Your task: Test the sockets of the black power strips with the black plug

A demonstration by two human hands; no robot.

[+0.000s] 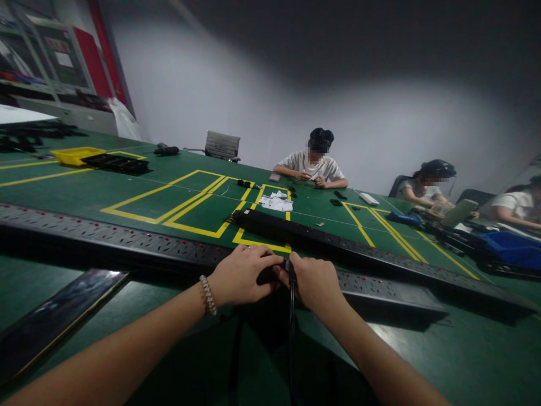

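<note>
My left hand, with a beaded bracelet at its wrist, is closed over a dark part at the near side of a long black slotted strip with red dots. What its fingers grip is hidden in shadow. Pressed close beside it, my right hand pinches the upper end of a black cable, which hangs down toward me. The fingertips of both hands almost meet. Just beyond them lies a second long black strip, with wire ends showing at its left tip.
A dark flat panel lies at left. Farther off are a yellow tray, a black tray, white papers and yellow tape lines on the green table. Several people sit across and at right, near a blue bin.
</note>
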